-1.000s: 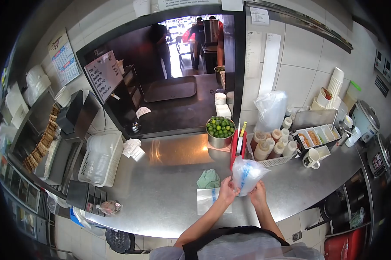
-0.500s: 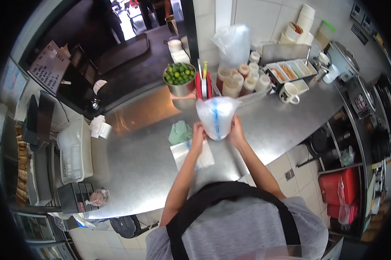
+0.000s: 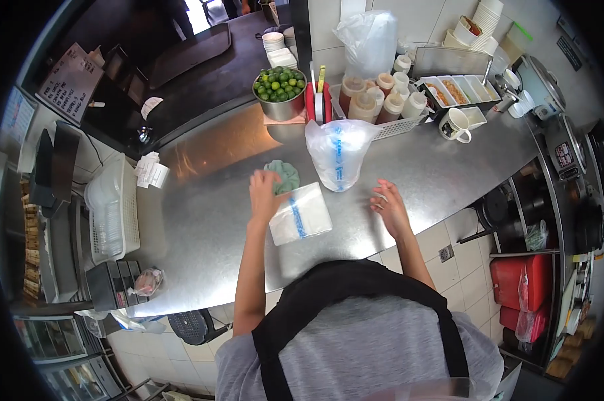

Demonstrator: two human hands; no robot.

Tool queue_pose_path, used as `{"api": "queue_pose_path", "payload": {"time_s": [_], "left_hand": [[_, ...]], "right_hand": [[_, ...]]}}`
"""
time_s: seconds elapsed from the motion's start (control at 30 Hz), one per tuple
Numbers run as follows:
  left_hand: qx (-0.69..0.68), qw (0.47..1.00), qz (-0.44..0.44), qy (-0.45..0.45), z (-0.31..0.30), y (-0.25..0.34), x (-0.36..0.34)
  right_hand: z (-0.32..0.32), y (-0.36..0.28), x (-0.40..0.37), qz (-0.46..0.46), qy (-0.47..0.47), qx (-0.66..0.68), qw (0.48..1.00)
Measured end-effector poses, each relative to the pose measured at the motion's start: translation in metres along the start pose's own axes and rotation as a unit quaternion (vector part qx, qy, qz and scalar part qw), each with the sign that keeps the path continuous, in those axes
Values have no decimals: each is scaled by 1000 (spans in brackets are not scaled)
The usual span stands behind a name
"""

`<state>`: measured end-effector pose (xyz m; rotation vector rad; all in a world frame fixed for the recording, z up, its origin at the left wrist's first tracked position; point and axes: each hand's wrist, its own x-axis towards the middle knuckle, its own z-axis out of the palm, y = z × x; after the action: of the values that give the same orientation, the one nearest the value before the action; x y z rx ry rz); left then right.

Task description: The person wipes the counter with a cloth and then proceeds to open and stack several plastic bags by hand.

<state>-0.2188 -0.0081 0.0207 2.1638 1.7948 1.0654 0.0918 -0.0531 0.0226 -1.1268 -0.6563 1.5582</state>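
Note:
A filled translucent white plastic bag (image 3: 339, 157) with blue print stands upright on the steel counter, apart from both hands. My right hand (image 3: 391, 207) hovers to the right of it, open, with fingers loosely bent and nothing in them. My left hand (image 3: 263, 194) is open at the near left edge of a crumpled green cloth (image 3: 286, 175), its fingertips overlapping the cloth in this view. Just right of that hand lies a flat stack of white plastic bags (image 3: 312, 207) with a blue printed stripe.
Behind the bag are a pot of green limes (image 3: 279, 90), a red tape dispenser (image 3: 318, 107) and a basket of sauce bottles (image 3: 389, 100). A mug (image 3: 454, 124) stands near the topping trays (image 3: 459, 90). At left sits a white basket of plastic lids (image 3: 115, 207).
Both hands have let go of the filled bag, which stands slightly farther back in view. My left hand has moved left to the cloth; my right hand has moved right.

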Motion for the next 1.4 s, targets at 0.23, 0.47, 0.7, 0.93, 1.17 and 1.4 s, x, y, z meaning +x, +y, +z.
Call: {"api": "queue_pose_path", "payload": {"time_s": [0.23, 0.47, 0.7, 0.93, 1.17, 1.4], "left_hand": [[-16, 983, -44, -175, -13, -18, -61], [-293, 939, -175, 43, -32, -3, -22], [-472, 857, -135, -154, -89, 60, -14], [-612, 768, -186, -30, -88, 106, -20], [-477, 844, -243, 37, -72, 126, -15], [-501, 819, -271, 68, -59, 97, -24]], "right_hand": [[-11, -24, -21, 1, 44, -16, 999], [32, -42, -26, -107, -164, -186, 963], [112, -67, -37, -287, -233, -256, 893], [127, -61, -19, -184, -120, -130, 967], [103, -40, -15, -189, -157, -144, 959], [86, -64, -18, -93, -23, 116, 989]]}}
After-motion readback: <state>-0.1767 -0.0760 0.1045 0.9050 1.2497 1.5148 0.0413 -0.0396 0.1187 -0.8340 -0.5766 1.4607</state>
